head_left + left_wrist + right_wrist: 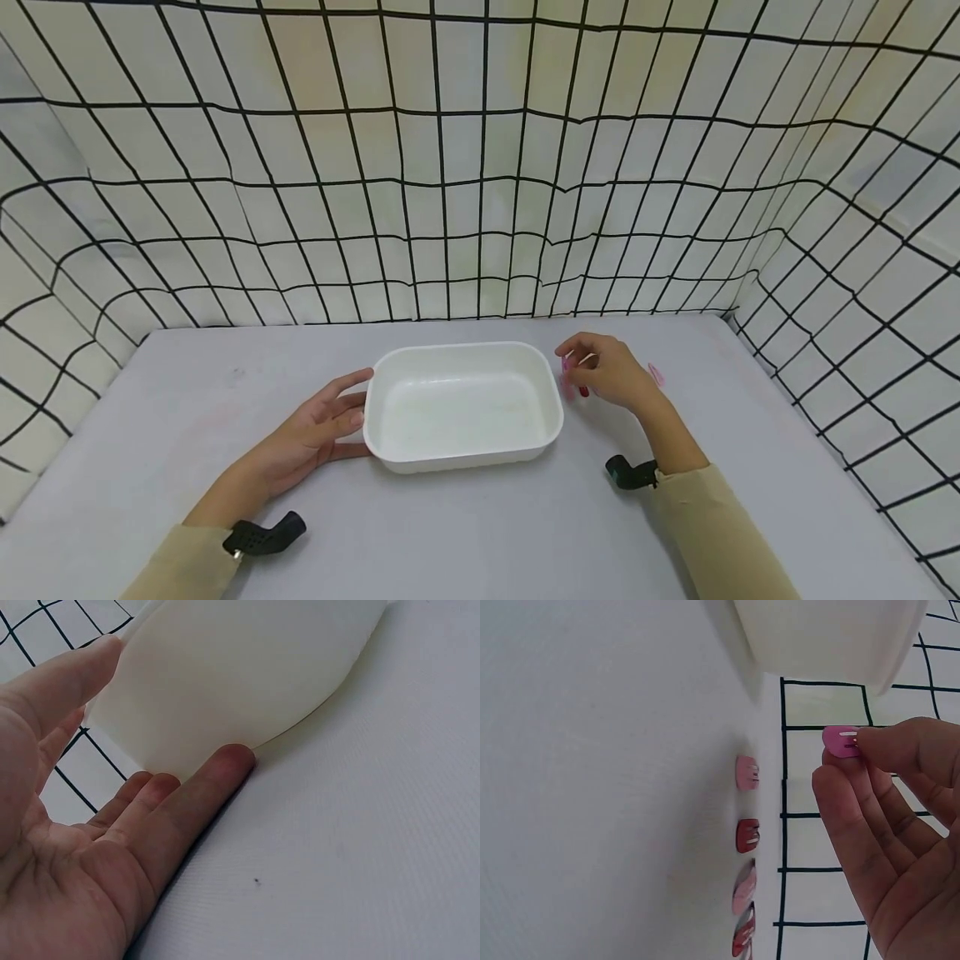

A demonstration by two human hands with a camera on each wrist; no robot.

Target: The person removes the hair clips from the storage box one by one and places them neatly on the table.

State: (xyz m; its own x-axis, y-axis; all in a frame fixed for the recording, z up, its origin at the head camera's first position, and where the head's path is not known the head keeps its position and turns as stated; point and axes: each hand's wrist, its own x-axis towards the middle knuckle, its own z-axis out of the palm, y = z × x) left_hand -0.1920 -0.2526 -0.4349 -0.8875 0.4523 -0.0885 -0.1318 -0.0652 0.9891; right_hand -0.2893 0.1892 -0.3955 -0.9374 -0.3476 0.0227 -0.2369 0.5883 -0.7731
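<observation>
A white rectangular plastic tub (463,410) stands on the table in the middle of the head view. My left hand (311,433) rests against its left end, fingers spread and fairly straight, with fingertips at the rim and lower wall. Seen from the left wrist, one fingertip (234,757) lies at the tub's bottom edge. Beyond the tub's right end, my right hand (611,371) pinches a bright pink snap hair clip (835,740) between thumb and fingers, above the table. Below that hand, a light pink clip (745,772) and a dark red clip (746,835) lie on the table.
Further clips lie in the same row, among them a pink one (744,891) and a red one (743,934). A white-covered table (480,533) carries everything. Black wire grid panels (480,208) stand along its back and sides.
</observation>
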